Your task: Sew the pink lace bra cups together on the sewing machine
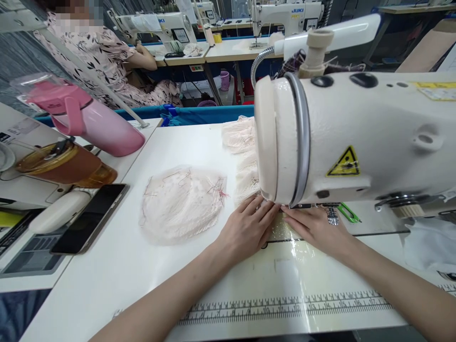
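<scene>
My left hand [249,228] lies with its fingers stretched flat at the near edge of pale pink lace fabric [245,175], under the head of a white sewing machine [356,137]. My right hand [317,228] reaches in from the other side, fingers straight and almost meeting the left fingertips. The machine head hides the needle, the presser foot and part of the right hand. Left of the hands, a separate stack of sheer lace pieces [183,204] with loose red threads rests on the white table [171,280].
A green thread snipper [349,213] lies beside the right hand. At left are a dark phone [90,218], an amber cup [64,164] and a pink tumbler [96,116]. A printed ruler [249,311] runs along the front edge. Across the way sits a person [96,57] near other machines.
</scene>
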The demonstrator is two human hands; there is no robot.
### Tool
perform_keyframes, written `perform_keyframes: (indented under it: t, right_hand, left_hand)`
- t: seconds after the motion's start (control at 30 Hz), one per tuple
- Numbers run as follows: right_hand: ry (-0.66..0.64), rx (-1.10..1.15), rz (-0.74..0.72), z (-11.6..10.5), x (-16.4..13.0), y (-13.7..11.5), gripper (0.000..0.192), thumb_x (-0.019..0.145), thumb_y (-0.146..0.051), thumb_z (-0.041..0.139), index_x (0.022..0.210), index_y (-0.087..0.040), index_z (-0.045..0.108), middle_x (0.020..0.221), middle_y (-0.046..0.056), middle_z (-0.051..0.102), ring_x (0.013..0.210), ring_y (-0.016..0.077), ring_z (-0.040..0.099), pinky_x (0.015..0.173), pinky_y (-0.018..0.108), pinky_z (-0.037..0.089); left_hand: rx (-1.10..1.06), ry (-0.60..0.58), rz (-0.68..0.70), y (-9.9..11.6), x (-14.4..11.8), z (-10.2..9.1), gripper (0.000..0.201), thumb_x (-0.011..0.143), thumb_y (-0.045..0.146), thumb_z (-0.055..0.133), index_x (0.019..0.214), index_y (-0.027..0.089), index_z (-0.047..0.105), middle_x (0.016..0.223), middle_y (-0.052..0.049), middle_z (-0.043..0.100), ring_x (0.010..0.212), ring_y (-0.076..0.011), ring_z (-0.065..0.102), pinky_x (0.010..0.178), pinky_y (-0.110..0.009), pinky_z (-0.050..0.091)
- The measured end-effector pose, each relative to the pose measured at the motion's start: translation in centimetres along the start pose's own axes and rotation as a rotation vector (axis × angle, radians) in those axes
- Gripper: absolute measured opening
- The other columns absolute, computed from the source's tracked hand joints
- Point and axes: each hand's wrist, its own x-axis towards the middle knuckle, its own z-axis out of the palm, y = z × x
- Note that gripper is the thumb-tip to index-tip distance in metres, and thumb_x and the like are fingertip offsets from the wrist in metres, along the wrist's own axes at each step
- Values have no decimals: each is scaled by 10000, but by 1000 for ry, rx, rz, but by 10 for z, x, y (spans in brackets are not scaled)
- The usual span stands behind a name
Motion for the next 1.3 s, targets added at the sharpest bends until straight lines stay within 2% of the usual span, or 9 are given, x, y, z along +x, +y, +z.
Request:
perform_keyframes:
  t: [0.17,0.33,0.5,0.7,0.93,1.07,1.2,1.23,1.3]
  right_hand:
    - [-34,33,41,1,-1,0,315,947,-388,457,1177,-298,653,832,20,713,710,170,627,604,295,428]
    - [-71,14,6,-2,3,-2,322,962,-376,429,1191,-288,638,841,23,715,706,173,617,653,320,460]
    - [-68,-164,-79,3,-3,-2,346,965,-346,437,1264,-247,581,960,42,719,787,220,619,647,359,474]
    - [-106,-70,-181,9,-9,5,409,917,-139,480,1278,-315,559,1260,26,633,947,209,625,729,358,488]
    - [-27,12,-41,7,-3,12,306,926,-234,484,1203,-263,611,989,48,729,753,186,644,703,341,492]
    - [1,132,19,14,-11,24,274,908,-318,508,1151,-277,626,916,53,728,769,226,663,621,349,502]
    - [3,279,-71,14,-13,33,251,866,-340,573,1106,-335,645,1003,26,716,863,246,672,618,343,519]
    - [-12,299,-68,13,-12,34,239,859,-330,585,1089,-343,650,1019,18,713,896,248,669,634,339,517]
    - [-21,316,-61,9,-10,34,219,870,-314,567,1068,-338,658,999,14,719,886,241,671,643,337,507]
  left_hand:
    - [3,0,-14,0,0,1,330,927,225,446,1211,137,588,1248,-102,626,1228,-285,540,1041,-459,444]
    - [-9,13,-31,1,2,-1,331,921,211,429,1186,116,604,1230,-132,630,1196,-298,564,1028,-475,451]
    - [19,5,-48,3,2,0,337,920,220,423,1185,105,596,1247,-135,621,1212,-303,551,1032,-467,442]
    - [27,-35,-77,4,3,0,374,911,237,415,1220,91,567,1313,-133,576,1237,-305,525,1039,-460,426]
    - [21,-47,-113,3,1,1,420,942,269,394,1288,74,532,1318,-132,575,1299,-292,463,1072,-444,380]
    - [100,-96,-117,10,-1,0,434,966,317,400,1310,85,527,1341,-125,557,1303,-279,454,1070,-409,372]
    - [208,-79,-69,15,-1,-8,375,984,299,407,1281,114,543,1245,-114,614,1144,-241,561,935,-368,460]
    - [226,-82,-104,13,-1,-13,334,987,277,405,1233,123,571,1165,-103,648,1058,-222,595,858,-344,490]
    - [257,-117,-280,4,-4,-27,254,982,222,409,1101,138,617,991,-79,678,881,-190,620,688,-294,499]
